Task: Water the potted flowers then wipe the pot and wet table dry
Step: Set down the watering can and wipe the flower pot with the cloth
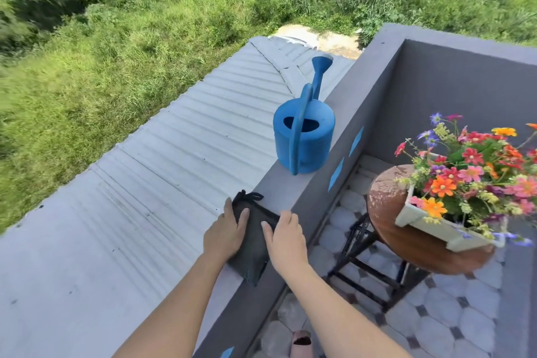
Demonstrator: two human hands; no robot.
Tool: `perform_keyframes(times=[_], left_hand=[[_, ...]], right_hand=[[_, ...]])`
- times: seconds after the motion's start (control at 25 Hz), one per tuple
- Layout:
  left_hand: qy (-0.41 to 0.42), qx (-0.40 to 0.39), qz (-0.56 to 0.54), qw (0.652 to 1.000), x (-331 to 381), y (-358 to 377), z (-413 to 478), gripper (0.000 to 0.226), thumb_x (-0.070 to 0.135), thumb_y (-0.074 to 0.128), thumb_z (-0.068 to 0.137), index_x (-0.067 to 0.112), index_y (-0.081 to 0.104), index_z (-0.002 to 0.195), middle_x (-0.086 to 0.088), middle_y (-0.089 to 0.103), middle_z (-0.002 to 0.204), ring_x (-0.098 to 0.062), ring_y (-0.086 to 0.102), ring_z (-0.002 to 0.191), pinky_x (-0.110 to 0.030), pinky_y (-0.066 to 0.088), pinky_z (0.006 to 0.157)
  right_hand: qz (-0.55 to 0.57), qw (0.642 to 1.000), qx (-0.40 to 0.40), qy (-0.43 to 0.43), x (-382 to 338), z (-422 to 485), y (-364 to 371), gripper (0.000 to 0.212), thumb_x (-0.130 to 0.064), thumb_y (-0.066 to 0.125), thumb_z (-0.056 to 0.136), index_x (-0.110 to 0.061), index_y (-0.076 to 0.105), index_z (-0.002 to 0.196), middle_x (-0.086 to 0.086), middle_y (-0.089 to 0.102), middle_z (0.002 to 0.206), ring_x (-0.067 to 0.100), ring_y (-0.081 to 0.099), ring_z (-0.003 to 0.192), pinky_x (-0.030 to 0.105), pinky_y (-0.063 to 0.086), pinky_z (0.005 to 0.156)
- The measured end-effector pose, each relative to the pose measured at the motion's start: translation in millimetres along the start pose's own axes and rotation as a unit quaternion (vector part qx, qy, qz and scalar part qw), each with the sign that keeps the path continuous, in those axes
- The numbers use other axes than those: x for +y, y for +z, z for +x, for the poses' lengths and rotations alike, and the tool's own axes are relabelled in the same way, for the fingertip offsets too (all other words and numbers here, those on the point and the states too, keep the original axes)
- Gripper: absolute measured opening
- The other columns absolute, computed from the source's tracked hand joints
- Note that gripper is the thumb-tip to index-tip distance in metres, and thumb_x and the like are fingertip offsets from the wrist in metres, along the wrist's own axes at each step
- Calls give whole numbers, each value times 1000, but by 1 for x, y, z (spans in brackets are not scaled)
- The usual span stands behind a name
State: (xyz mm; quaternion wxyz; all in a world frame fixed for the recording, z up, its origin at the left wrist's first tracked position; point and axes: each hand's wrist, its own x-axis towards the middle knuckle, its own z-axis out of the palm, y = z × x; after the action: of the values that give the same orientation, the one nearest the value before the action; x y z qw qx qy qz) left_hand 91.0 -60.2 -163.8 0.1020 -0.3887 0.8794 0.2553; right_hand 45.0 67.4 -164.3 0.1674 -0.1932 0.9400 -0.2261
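1. Both hands lie on a dark cloth (252,237) folded on top of the grey parapet ledge (286,183); the step in hand looks like either laying the cloth down or picking it up, and one frame cannot say which
2. To do it well if lifting: pinch the cloth from both sides and raise it straight up, since its outer edge overhangs the ledge toward the corrugated roof (139,183) and a sideways drag could send it over
3. If setting it down: press it flat and nudge it inward, toward the balcony side, so wind cannot take it
4. Left hand (225,234): fingers spread and flat on the cloth's outer half, palm down, not closed around anything
5. Right hand (286,241): fingers likewise extended, resting on the cloth's inner edge; thumb hidden, so whether it hooks beneath I cannot tell
6. Beyond the fingertips, further along the same ledge, stands the blue watering can (303,139), upright, clear of both hands
7. To the right of the right hand and lower, the potted flowers (467,171) sit in a pale pot (427,222) on a round wooden table (386,200), well apart from the hands
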Motion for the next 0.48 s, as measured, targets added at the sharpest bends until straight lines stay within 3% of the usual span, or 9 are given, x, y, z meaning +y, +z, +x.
perform_keyframes(times=[0.16,0.28,0.4,0.48], left_hand=[[22,104,-47,993,0,5,3,65,51,38,93,11,28,143,-13,52,130,-30,46,121,-42,40,92],[47,173,-74,981,2,5,-3,53,40,47,93,8,41,136,-14,56,122,-30,47,116,-40,40,91],[58,168,-39,983,23,-7,-14,34,46,46,91,16,60,97,-6,66,93,-28,59,91,-36,46,71],[110,128,-100,981,52,-13,-29,33,43,48,91,16,57,75,-4,63,74,-25,58,76,-31,41,61]], right_hand=[[2,1000,-19,-9,0,7,3,42,-43,32,103,-5,44,116,12,64,105,29,64,93,31,38,65],[91,996,-13,-6,0,5,-5,34,-39,32,104,-9,46,97,10,59,94,27,55,83,32,33,66],[234,972,2,22,15,1,-20,32,-36,34,104,-9,48,94,4,52,89,22,49,84,33,34,71],[312,948,37,48,38,-3,-35,30,-37,38,103,-10,51,98,4,59,84,23,55,82,33,40,69]])
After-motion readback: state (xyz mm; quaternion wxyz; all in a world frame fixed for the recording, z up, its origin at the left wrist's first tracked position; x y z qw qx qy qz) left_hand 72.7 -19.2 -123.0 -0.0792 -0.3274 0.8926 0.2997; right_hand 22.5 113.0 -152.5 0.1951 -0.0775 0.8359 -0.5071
